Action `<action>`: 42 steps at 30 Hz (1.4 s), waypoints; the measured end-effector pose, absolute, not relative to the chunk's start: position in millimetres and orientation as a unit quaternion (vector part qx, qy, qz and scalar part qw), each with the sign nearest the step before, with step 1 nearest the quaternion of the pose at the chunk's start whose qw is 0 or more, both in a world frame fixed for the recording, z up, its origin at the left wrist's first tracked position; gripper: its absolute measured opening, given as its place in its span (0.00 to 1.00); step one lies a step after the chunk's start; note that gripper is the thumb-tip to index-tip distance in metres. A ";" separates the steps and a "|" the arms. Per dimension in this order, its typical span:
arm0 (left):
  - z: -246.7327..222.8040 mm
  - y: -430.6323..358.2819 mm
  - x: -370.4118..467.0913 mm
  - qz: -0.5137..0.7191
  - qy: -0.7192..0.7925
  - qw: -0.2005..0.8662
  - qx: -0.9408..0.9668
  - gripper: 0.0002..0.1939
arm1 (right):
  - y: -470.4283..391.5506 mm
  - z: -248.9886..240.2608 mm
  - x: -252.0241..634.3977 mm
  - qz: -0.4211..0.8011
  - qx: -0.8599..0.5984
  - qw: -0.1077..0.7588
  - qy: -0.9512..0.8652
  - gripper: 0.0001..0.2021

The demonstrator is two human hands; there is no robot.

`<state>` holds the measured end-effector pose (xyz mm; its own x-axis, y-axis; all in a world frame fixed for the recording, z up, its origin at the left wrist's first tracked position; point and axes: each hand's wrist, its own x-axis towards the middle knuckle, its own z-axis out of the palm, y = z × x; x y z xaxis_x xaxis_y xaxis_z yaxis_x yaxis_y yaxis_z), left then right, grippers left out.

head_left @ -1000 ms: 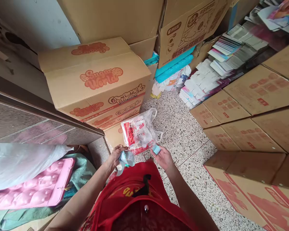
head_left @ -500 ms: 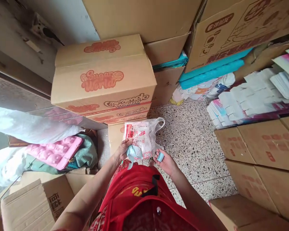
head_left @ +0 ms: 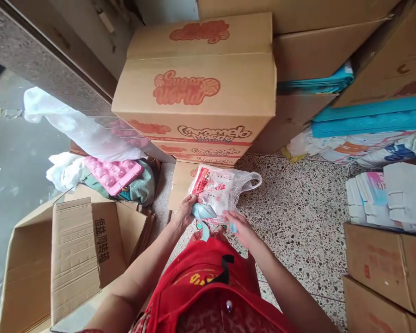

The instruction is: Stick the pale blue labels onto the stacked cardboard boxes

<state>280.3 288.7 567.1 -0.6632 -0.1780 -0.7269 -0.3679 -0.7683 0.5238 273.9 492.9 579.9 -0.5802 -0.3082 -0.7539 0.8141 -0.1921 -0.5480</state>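
Note:
A clear plastic bag (head_left: 225,187) holding a white and red packet is in front of my chest, over the speckled floor. My left hand (head_left: 186,212) grips its lower left corner together with a bunched light blue cloth (head_left: 204,212). On the bag's lower right edge is my right hand (head_left: 238,225), with a small light blue piece pinched in its fingers. The bag's handle loop sticks out to the right. My red apron (head_left: 208,282) fills the bottom of the view.
Stacked cardboard boxes (head_left: 197,88) printed in red stand right behind the bag. An open empty carton (head_left: 65,259) lies at lower left, beside a pink tray (head_left: 113,172) on cloths. More boxes (head_left: 384,273) and white paper stacks (head_left: 391,194) are on the right.
My view has swung left and down, bringing the open carton into sight. My right hand moved in from beside the bag onto its lower edge.

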 end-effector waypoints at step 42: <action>622.6 244.2 388.7 0.907 0.326 0.002 -0.266 0.14 | 387.4 605.5 353.5 -0.694 0.175 0.167 0.678 0.12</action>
<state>388.7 244.2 622.6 -0.8585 -0.1693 -0.4840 -0.1775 -0.7874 0.5903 353.5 387.4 605.5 -0.8830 0.0043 -0.4693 0.4690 -0.0256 -0.8828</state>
